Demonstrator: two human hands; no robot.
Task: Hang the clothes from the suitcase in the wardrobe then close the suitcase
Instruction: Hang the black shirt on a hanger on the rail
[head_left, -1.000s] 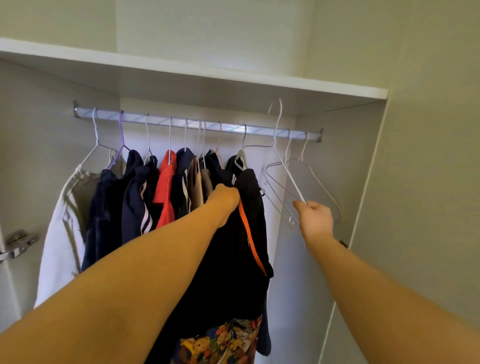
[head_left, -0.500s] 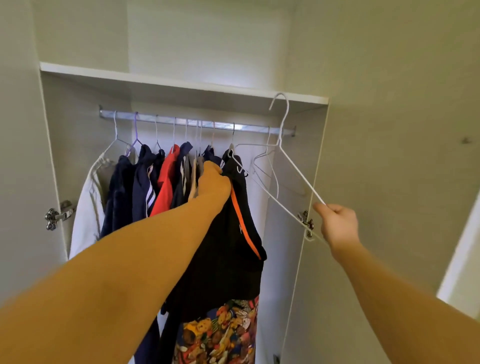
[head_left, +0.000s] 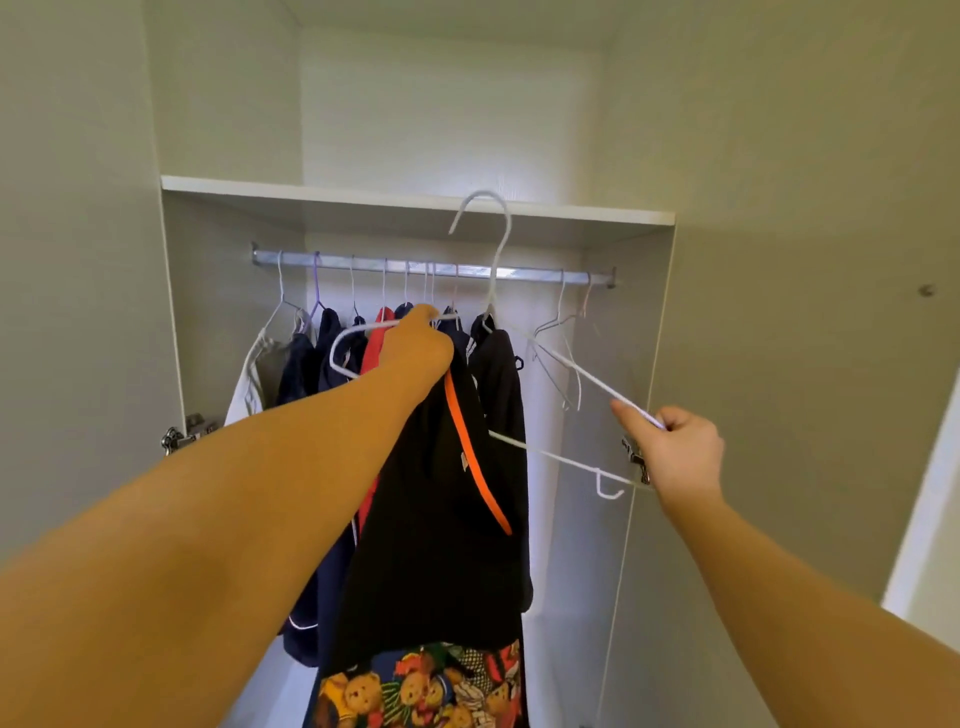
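While left hand (head_left: 415, 345) and right hand (head_left: 675, 447) grip one white hanger (head_left: 500, 260), apart | empty hangers (head_left: 562, 296) on rail (head_left: 535, 274): 2

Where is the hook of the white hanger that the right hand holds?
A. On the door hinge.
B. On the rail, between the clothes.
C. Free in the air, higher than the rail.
C: the right hand pinches one end of the white hanger, and its hook stands free in front of the shelf edge, above the rail, catching nothing.
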